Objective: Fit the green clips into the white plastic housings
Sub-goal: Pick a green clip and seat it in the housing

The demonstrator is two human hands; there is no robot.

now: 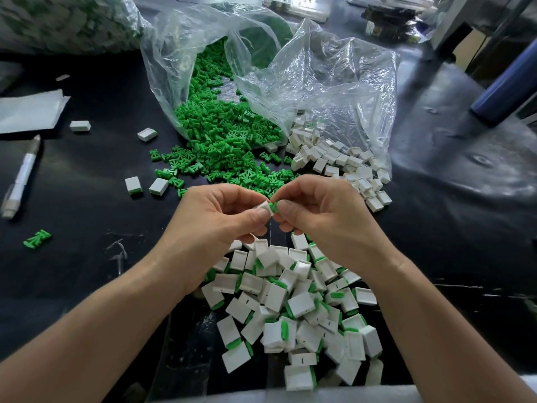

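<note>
L hand (pixel 215 225) grip pinches white housing (pixel 264 208); R hand (pixel 322 219) grip pinches green clip (pixel 274 205), parts touching.

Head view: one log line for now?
left hand: pinches small white plastic housing | right hand: pinches small green plastic clip | state: clip touching housing

Above the black bench (pixel 87 175), the left hand (pixel 220 216) pinches a white housing (pixel 266 207) while the right hand (pixel 316 216) pinches a green clip (pixel 274 205) at its opening. Finished housings (pixel 290 309) lie heaped below; loose clips (pixel 220 141) spill from a clear bag (pixel 186 53).
</note>
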